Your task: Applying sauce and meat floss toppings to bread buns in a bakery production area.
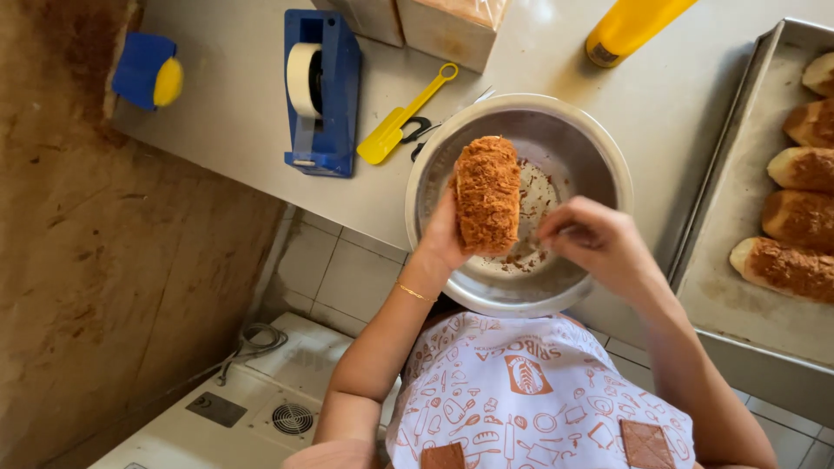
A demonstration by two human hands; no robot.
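Note:
My left hand (pixel 445 233) holds an oblong bread roll (pixel 487 193) coated in brown shredded topping, lifted over a round steel bowl (pixel 599 143). My right hand (pixel 593 243) hovers just right of the roll with fingertips pinched together over the bowl; whether it pinches any topping I cannot tell. Loose brown shreds lie on the bowl's bottom (pixel 526 256). The bowl sits at the near edge of a grey counter (pixel 234 104).
A metal tray (pixel 738 191) at the right holds several topped rolls (pixel 795 265). Behind the bowl lie a yellow scoop (pixel 398 123), scissors (pixel 420 135), a blue tape dispenser (pixel 321 87), a yellow bottle (pixel 630 26) and boxes (pixel 452 30). A white appliance (pixel 261 399) stands below.

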